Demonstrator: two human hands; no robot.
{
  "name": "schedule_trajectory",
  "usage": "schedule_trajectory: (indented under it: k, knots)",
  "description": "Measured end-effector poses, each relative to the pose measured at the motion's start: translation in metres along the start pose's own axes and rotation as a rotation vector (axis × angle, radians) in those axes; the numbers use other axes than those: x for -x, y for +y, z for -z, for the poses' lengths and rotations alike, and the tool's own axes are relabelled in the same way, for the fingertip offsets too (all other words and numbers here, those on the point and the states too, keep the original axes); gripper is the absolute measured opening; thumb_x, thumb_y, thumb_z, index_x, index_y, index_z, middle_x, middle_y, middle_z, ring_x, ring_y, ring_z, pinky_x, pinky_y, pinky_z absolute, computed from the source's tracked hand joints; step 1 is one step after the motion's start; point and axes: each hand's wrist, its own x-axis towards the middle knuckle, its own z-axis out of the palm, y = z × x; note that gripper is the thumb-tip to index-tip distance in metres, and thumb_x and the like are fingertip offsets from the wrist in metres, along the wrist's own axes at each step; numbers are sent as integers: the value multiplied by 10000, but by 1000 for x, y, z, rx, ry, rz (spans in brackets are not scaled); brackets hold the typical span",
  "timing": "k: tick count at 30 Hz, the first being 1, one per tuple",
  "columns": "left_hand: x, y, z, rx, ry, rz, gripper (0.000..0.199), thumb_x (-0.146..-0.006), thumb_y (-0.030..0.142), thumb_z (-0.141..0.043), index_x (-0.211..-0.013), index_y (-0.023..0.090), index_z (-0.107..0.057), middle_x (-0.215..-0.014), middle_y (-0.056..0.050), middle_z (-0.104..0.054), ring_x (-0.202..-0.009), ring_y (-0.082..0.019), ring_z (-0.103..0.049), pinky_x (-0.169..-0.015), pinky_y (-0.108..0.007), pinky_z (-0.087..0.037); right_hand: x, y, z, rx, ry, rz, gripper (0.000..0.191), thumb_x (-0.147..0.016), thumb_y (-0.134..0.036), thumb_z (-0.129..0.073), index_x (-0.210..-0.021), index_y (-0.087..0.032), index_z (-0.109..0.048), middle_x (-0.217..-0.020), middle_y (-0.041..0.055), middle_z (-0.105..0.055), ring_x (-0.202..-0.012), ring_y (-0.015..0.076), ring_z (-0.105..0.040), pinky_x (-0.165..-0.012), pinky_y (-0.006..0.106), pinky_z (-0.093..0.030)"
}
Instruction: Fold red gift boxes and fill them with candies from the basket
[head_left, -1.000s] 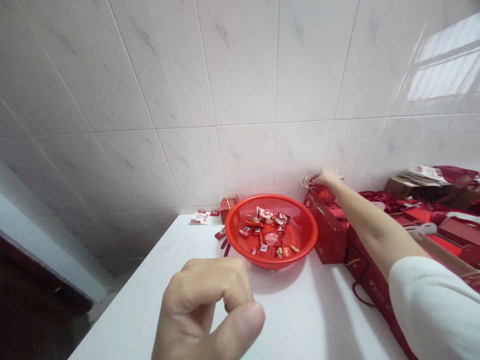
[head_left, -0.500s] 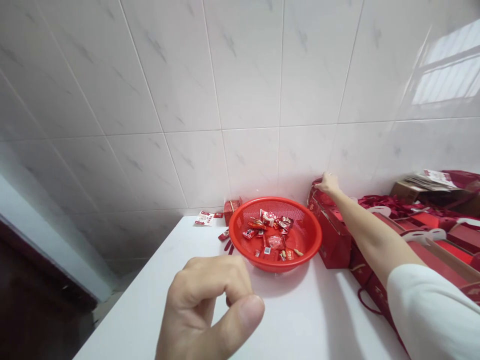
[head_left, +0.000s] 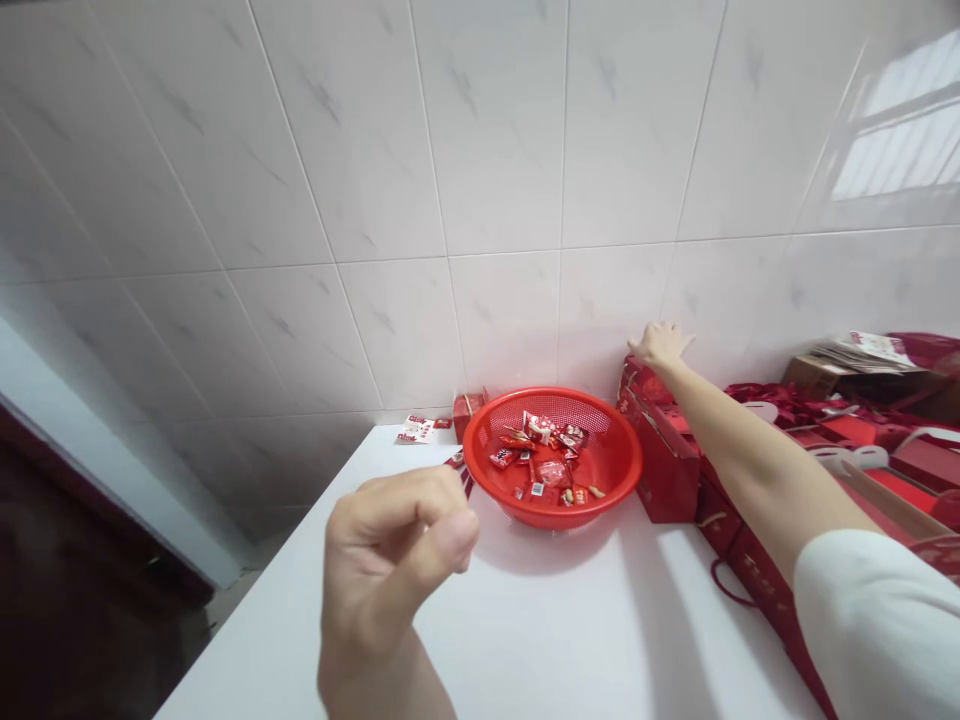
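Observation:
My left hand (head_left: 397, 550) is raised over the white table, fingers curled in and thumb against them, with nothing visible in it. My right hand (head_left: 661, 345) reaches far out to the wall side, fingers spread, over the back of a red gift box (head_left: 667, 465). Between the two hands stands a red plastic basket (head_left: 553, 515) with small wrapped sweets (head_left: 538, 428) and a few peanuts inside. Behind its left rim sits a small red box (head_left: 468, 412), beside a printed card (head_left: 417, 430).
Several open red boxes (head_left: 900, 480) and bags crowd the right side. A brown carton (head_left: 821, 375) with stacked cards lies at the back right. White tiled wall (head_left: 502, 150) closes off the back of the table (head_left: 525, 640).
My right hand's fingers have spread apart on top of the red box. My left hand has moved slightly left and turned. The view has shifted a little.

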Motion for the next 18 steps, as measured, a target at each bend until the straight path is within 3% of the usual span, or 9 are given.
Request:
schedule_trajectory:
  k: [5,10,14,18]
  knots:
    - [-9,-3,-42,37,-202,82,354,-887,211,-630,-555,172,-512,-525,30,-497,-493,-82,-418,-484,-247,-332,15,-49,22,-250,48,96,328,-866,-215,-496,-1099,-82,-687,-1160,241,-668,-1145,354,-596,-995,555,-408]
    - [-10,-5,-92,74,-483,95,360,-857,285,-674,-553,176,-516,-513,29,-494,-482,-84,-430,-467,-238,-339,65,-111,37,-532,14,380,312,-862,-181,-458,-1002,-121,-730,-992,130,-741,-949,234,-684,-867,348,-513]
    - [-3,4,-97,-173,-472,75,339,-860,360,-667,-586,186,-569,-544,-2,-540,-524,-125,-510,-497,-265,-371,130,-142,45,-668,-118,592,283,-899,-155,-462,-978,-119,-731,-949,70,-750,-895,171,-690,-825,271,-514]
    - [-3,16,-88,-383,-411,53,302,-880,332,-619,-610,197,-597,-585,-26,-573,-570,-162,-558,-529,-289,-386,197,-148,45,-724,-343,809,191,-967,-186,-526,-986,-142,-710,-926,29,-735,-844,136,-681,-814,273,-536]
